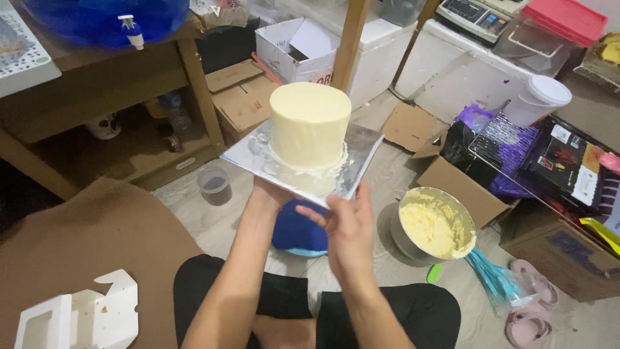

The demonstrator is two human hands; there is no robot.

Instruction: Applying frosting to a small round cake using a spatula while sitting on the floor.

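A tall round cake (309,123) covered in pale yellow cream stands on a square silver board (367,147). The board is lifted above the floor. My left hand (268,192) is under the board near its front edge and carries it; most of that hand is hidden by the board. My right hand (347,223) grips the board's front right edge with thumb and fingers. Smears of cream lie on the board around the cake's base. A blue round object (296,232) sits on the floor below the board, partly hidden by my arms.
A metal bowl (436,226) of yellow cream stands on the floor at right, blue sticks (494,278) beside it. Cardboard boxes (248,97), a wire rack (504,139), a white tub (538,100) and a wooden post (349,42) surround the spot. A white carton (84,317) lies at lower left.
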